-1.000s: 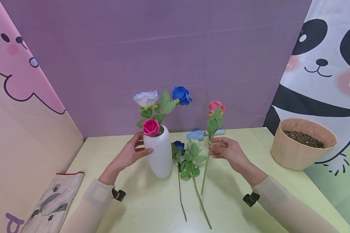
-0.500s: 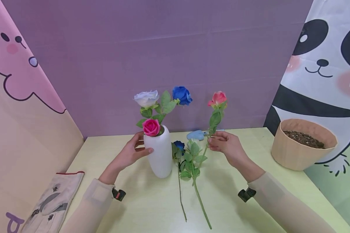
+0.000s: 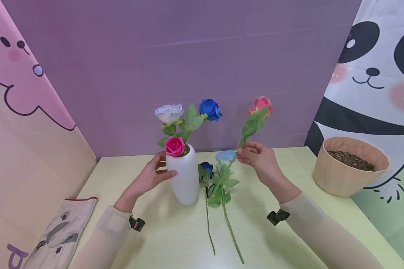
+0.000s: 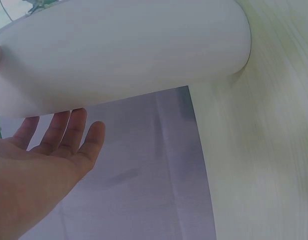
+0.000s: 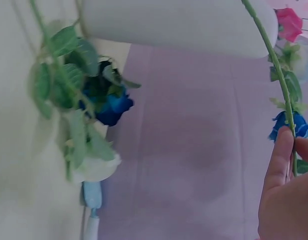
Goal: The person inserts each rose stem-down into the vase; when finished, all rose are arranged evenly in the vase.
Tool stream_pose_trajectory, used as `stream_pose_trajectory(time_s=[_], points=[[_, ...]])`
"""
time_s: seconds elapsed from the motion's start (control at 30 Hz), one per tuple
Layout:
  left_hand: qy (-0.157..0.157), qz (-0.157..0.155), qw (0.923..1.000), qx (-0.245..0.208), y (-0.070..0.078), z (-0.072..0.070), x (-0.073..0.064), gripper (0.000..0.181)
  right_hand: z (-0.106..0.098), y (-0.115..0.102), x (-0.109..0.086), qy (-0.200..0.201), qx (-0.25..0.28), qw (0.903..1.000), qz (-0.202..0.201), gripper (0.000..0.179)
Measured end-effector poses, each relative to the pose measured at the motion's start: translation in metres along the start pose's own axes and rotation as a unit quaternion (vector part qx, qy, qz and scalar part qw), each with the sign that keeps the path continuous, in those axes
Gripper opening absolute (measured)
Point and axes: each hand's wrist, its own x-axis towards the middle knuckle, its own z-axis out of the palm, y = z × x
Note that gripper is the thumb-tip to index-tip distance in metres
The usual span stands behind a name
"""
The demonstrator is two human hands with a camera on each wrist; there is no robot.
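Note:
The white vase [image 3: 183, 179] stands on the table, holding a white rose [image 3: 168, 113], a blue rose [image 3: 210, 109] and a magenta rose [image 3: 174, 147]. My left hand [image 3: 153, 175] grips its upper left side, thumb in front and fingers behind; the left wrist view shows fingertips [image 4: 79, 116] against the vase wall. Between thumb and fingers, my right hand [image 3: 257, 158] pinches the stem [image 5: 278, 70] of a coral-pink rose [image 3: 261, 105], raised right of the vase and leaning right. Another blue rose [image 3: 207, 167] and a whitish rose [image 3: 225, 163] lie on the table between the hands.
A small blue trowel [image 3: 226, 155] lies behind the loose roses, partly hidden. At the right stands a peach pot [image 3: 340, 179] with soil. A folded grey cloth item [image 3: 62, 231] with red edging lies at the left. A purple backdrop [image 3: 202, 74] rises behind the table.
My right hand has risen slightly and shifted left, lifting the coral-pink rose, which now tilts further right with its stem off the table. The left hand and vase stay put.

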Motion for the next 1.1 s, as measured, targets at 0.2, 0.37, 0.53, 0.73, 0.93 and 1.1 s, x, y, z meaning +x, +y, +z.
stream_pose_trajectory(time_s=[0.2,0.37,0.53,0.73,0.93,1.1], points=[[0.0,0.0,1.0,-0.002,0.001,0.0,0.0,0.075,0.008,-0.012,0.005,0.021,0.039,0.999,-0.005,0.027],[0.0,-0.002,1.0,-0.001,0.002,0.0,0.0,0.075,0.011,-0.021,0.008,0.031,0.049,0.9982,-0.011,0.028],[-0.001,-0.004,1.0,-0.002,0.002,-0.001,0.0,0.075,0.014,-0.028,0.013,0.037,0.079,0.9959,-0.024,0.03],[0.0,-0.006,1.0,0.0,0.003,0.0,0.0,0.076,0.019,-0.039,0.02,0.045,0.108,0.9921,-0.045,0.031],[-0.001,-0.002,1.0,-0.002,0.001,0.0,0.0,0.075,0.025,-0.047,0.025,0.06,0.133,0.9878,-0.054,0.033],[0.002,0.002,1.0,-0.001,-0.001,0.0,0.0,0.075,0.031,-0.052,0.027,0.067,0.16,0.9829,-0.062,0.03]])
